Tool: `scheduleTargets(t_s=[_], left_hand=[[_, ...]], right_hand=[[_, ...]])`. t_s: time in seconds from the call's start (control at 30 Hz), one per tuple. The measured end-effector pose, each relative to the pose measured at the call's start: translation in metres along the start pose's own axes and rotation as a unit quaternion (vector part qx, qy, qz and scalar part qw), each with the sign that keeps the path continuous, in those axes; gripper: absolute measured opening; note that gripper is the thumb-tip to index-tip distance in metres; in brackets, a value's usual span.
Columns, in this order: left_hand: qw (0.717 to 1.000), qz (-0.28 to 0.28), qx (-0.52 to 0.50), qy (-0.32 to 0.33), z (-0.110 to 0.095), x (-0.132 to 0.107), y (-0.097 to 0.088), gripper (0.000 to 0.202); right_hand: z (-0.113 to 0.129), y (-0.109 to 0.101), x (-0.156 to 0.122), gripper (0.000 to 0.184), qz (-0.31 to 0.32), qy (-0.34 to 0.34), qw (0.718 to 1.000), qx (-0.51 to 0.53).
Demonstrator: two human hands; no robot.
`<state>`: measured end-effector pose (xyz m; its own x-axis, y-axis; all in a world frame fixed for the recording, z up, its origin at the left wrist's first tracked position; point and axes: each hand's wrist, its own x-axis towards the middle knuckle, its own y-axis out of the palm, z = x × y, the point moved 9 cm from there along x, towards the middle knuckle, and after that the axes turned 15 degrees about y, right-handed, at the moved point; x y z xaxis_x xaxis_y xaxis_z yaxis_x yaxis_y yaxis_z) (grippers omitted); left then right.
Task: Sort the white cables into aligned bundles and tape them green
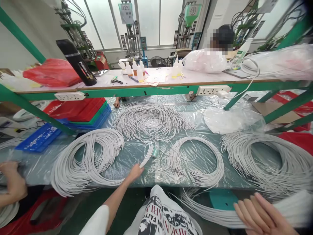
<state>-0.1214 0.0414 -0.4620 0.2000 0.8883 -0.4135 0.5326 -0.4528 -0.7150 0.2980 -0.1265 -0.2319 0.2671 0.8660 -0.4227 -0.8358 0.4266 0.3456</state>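
Note:
My left hand point(135, 173) is closed round one end of a bundle of white cables point(146, 156), over the near part of the table. That bundle curves back toward a large coil point(65, 169) on the left. At the lower right, my right hand point(261, 213) lies against another thick bundle of white cables point(207, 209) below the table's front edge. Its fingers are bent together over the bundle, and part of the grip is hidden. Between my hands, a smaller coil point(217, 163) rests on the plastic-covered table.
A wide heap of loose cables point(151, 114) lies behind, with another coil point(288, 156) at right. Blue point(39, 138) and red trays point(80, 111) stand left. A green-framed shelf point(146, 93) crosses above the table, carrying bottles and bags. Another person's arm point(12, 182) is at left.

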Motion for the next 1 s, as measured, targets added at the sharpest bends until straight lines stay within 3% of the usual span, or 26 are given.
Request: scheduleTargets(t_s=[0.13, 0.27, 0.4, 0.47, 0.7, 0.87, 1.0], left_hand=[[0.997, -0.042, -0.021, 0.064, -0.028, -0.035, -0.034, 0.033], [0.990, -0.056, -0.049, 0.116, -0.078, -0.068, -0.059, 0.035], [0.977, -0.037, -0.108, 0.182, -0.143, -0.091, -0.063, 0.036], [0.972, -0.029, -0.123, 0.197, -0.165, -0.098, -0.061, 0.035], [0.961, 0.014, -0.142, 0.238, -0.191, -0.107, -0.044, 0.030], [0.961, 0.043, -0.137, 0.237, -0.190, -0.102, -0.030, 0.025], [0.960, 0.069, -0.105, 0.250, -0.189, -0.097, -0.016, 0.019]], right_hand=[[-0.024, 0.052, 0.025, 0.063, 0.077, 0.072, 0.992, 0.074], [-0.060, 0.105, 0.052, 0.069, 0.111, 0.100, 0.987, 0.060], [-0.094, 0.158, 0.067, 0.071, 0.172, 0.148, 0.973, 0.038], [-0.105, 0.174, 0.069, 0.071, 0.195, 0.158, 0.967, 0.034], [-0.133, 0.188, 0.070, 0.070, 0.203, 0.173, 0.962, 0.054], [-0.153, 0.188, 0.073, 0.070, 0.137, 0.202, 0.967, 0.072], [-0.149, 0.189, 0.073, 0.063, 0.097, 0.173, 0.980, 0.011]])
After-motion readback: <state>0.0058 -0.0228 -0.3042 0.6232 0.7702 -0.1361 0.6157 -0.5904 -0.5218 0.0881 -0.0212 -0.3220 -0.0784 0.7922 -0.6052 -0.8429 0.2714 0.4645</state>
